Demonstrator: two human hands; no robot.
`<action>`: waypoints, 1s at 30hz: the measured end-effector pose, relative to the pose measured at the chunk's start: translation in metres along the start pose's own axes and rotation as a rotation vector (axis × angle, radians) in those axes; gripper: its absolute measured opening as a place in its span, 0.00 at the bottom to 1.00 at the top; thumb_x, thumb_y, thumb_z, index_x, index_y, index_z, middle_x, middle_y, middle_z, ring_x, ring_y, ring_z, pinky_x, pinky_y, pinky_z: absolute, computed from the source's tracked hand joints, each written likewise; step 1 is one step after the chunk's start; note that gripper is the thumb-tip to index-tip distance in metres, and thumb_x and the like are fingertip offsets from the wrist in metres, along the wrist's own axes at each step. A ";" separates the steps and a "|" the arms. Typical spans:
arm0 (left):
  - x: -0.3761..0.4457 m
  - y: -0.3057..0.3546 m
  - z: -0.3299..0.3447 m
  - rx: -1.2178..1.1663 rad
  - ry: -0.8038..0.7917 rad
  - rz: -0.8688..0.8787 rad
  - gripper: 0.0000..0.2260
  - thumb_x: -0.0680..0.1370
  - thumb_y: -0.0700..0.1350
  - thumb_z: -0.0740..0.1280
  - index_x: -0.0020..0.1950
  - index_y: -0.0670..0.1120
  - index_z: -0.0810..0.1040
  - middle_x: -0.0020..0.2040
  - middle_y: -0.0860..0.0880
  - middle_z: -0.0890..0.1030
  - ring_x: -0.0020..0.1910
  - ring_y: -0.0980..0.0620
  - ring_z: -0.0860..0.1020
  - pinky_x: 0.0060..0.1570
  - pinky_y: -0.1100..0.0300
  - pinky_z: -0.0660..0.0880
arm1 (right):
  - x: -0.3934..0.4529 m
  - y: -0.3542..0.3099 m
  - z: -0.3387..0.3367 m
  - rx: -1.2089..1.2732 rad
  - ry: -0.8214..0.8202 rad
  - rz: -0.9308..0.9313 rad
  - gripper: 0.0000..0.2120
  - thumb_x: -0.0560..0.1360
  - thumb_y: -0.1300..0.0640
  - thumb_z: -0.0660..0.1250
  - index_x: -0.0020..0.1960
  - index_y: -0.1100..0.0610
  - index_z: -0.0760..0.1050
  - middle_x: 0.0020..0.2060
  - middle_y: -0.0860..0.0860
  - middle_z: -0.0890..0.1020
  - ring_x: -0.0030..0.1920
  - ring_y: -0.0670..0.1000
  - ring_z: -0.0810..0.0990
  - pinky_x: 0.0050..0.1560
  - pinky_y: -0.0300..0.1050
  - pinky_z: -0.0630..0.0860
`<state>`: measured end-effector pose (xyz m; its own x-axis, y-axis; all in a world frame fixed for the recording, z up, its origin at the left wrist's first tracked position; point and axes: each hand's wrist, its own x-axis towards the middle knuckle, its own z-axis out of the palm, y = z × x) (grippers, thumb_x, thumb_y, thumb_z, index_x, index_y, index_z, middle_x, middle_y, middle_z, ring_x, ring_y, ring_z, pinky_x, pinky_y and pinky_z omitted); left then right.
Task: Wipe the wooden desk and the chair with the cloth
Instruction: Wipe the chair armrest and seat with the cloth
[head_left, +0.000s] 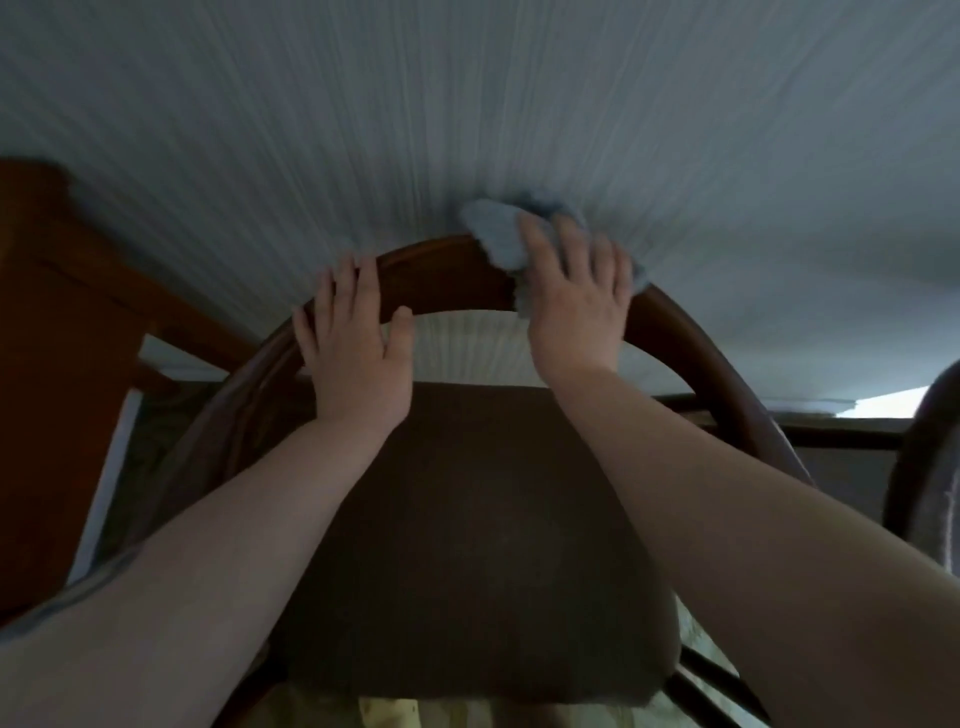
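Note:
A wooden chair with a curved back rail (447, 270) and a dark brown seat (467, 519) stands right below me. My left hand (353, 343) rests on the left part of the rail, fingers straight over its top and thumb under it. My right hand (576, 296) presses a blue-grey cloth (493, 228) onto the top of the rail, fingers spread flat over the cloth. The cloth bulges out past my fingertips and hangs a little over the rail's front. The wooden desk (57, 332) shows at the left edge as a reddish-brown panel.
A pale striped wall (467, 104) fills the view behind the chair. A second dark chair back (930, 457) curves in at the right edge. Dark rails run low along the wall at the right. Patterned floor shows beneath the seat.

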<state>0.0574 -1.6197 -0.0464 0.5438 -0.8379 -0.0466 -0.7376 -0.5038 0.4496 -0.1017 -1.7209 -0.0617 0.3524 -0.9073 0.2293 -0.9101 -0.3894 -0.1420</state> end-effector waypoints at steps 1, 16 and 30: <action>0.003 0.012 0.004 0.004 -0.005 0.044 0.26 0.84 0.52 0.50 0.80 0.51 0.47 0.80 0.50 0.47 0.78 0.51 0.44 0.75 0.47 0.38 | -0.006 0.006 -0.004 0.021 0.037 0.152 0.24 0.80 0.54 0.54 0.76 0.47 0.62 0.72 0.53 0.68 0.70 0.61 0.65 0.74 0.59 0.53; -0.026 0.164 0.074 0.138 -0.322 0.598 0.24 0.84 0.55 0.47 0.79 0.53 0.51 0.80 0.51 0.46 0.78 0.48 0.37 0.74 0.47 0.37 | -0.123 0.095 -0.033 0.072 0.015 0.871 0.20 0.82 0.49 0.52 0.74 0.49 0.63 0.72 0.53 0.67 0.73 0.57 0.60 0.75 0.54 0.46; -0.193 0.209 0.100 0.335 -0.865 0.931 0.25 0.83 0.58 0.42 0.80 0.53 0.46 0.80 0.53 0.41 0.78 0.52 0.38 0.75 0.47 0.38 | -0.310 0.113 -0.069 -0.035 -0.017 0.851 0.31 0.73 0.57 0.74 0.73 0.48 0.69 0.73 0.53 0.70 0.70 0.60 0.68 0.70 0.56 0.63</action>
<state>-0.2412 -1.5844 -0.0324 -0.5576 -0.6973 -0.4504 -0.8256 0.4097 0.3879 -0.3291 -1.4728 -0.0824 -0.4519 -0.8910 0.0437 -0.8726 0.4314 -0.2292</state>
